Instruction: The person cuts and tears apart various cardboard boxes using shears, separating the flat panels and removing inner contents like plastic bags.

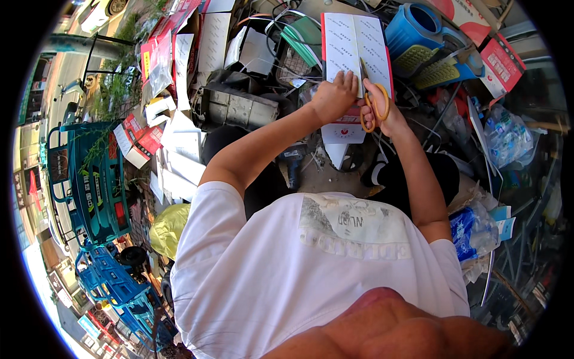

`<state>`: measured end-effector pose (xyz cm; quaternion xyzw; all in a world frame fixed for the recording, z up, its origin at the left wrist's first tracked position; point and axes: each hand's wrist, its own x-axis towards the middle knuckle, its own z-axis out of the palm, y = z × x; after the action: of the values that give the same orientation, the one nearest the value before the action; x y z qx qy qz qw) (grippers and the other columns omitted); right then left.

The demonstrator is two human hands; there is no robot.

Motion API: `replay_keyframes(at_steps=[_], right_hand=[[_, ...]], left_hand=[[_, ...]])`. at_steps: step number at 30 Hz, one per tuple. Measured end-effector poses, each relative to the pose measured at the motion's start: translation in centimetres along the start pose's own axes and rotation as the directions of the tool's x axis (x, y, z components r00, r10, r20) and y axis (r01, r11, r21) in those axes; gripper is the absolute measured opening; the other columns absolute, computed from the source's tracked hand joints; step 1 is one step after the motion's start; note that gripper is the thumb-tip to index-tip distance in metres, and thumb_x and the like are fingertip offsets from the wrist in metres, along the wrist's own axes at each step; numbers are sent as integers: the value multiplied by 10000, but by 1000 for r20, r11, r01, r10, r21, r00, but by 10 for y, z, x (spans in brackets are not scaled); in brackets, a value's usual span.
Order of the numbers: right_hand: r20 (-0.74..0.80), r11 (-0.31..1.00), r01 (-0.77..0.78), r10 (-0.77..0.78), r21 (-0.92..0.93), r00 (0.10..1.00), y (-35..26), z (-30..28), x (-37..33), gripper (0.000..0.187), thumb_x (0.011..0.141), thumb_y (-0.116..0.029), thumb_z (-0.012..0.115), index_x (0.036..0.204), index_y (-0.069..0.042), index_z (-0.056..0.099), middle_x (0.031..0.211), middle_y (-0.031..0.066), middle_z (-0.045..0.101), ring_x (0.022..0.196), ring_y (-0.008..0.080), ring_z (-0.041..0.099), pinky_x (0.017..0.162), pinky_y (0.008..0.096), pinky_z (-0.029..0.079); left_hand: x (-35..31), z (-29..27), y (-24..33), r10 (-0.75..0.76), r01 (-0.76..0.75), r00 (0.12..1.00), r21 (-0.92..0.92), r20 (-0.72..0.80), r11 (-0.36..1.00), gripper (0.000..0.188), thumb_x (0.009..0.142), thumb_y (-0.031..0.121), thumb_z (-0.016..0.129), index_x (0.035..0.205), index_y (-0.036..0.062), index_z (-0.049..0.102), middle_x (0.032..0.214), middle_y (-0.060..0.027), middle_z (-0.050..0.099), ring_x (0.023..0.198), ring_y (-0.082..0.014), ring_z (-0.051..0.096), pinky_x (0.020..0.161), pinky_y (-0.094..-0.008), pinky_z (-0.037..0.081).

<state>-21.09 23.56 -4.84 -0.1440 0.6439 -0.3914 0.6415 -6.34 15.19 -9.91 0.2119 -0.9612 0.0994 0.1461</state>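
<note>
A red and white cardboard box (pixel 344 45) stands in front of me, with a tape-like seam down the middle of its white printed face. My left hand (pixel 336 96) lies on the near part of that face, palm down, its fingers stretched toward the seam. In my right hand (pixel 388 116) is a pair of scissors (pixel 384 106) with orange handles, my fingers through the loops. The blades point away from me and rest along the seam, close to my left fingertips. Whether the tips go into the cardboard, I cannot tell. A white flap (pixel 344 134) hangs at the box's near end.
A blue and yellow-green plastic piece (pixel 412 30) is right of the box. Left lie a grey metal case (pixel 239 107), cables and torn red and white cartons (pixel 140 140). A power drill (pixel 293 164) is on the ground between my legs. Bagged plastic bottles (pixel 505 137) are at the right.
</note>
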Motion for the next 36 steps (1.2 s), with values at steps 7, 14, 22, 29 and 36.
replay_keyframes(at_steps=[7,14,22,29,36], right_hand=[[122,972,-82,56,220,991,-9,-25,10,580,872,-632,576,841,-56,521,563,-43,416,417,73,371,414,214,336],[54,936,-27,9,351,999,-22,-49,33,565,873,-635,572,830,-73,525,573,-67,383,427,57,335,411,207,309],[-35,737,233,-274,634,961,-58,-100,33,517,894,-588,578,783,-86,530,590,-52,426,485,77,415,477,212,352],[-289,862,508,-483,13,827,-37,-86,34,302,850,-323,728,795,-88,546,644,-26,506,486,67,441,449,217,341],[-562,705,-5,-560,-709,608,-5,-92,53,541,719,-334,773,1068,5,538,1048,205,652,984,381,649,848,443,517]], left_hand=[[1,-9,6,37,-37,999,-9,-3,999,473,820,148,574,1258,-31,551,1289,-164,605,1158,-279,610,634,-336,589],[-7,-27,25,149,-150,989,-63,-18,987,478,808,141,579,1254,-28,551,1294,-160,597,1154,-271,610,581,-331,557],[-39,-47,53,312,-315,949,-160,-41,936,473,823,181,580,1270,25,577,1310,-106,595,1186,-296,568,682,-404,549],[-30,-29,2,155,-166,984,-135,-83,977,469,815,225,620,1265,102,578,1309,-56,605,1204,-297,565,989,-469,454],[-21,-28,-23,13,-33,996,-241,-84,970,464,761,132,666,1218,131,588,1284,-49,621,1176,-286,587,986,-436,469]])
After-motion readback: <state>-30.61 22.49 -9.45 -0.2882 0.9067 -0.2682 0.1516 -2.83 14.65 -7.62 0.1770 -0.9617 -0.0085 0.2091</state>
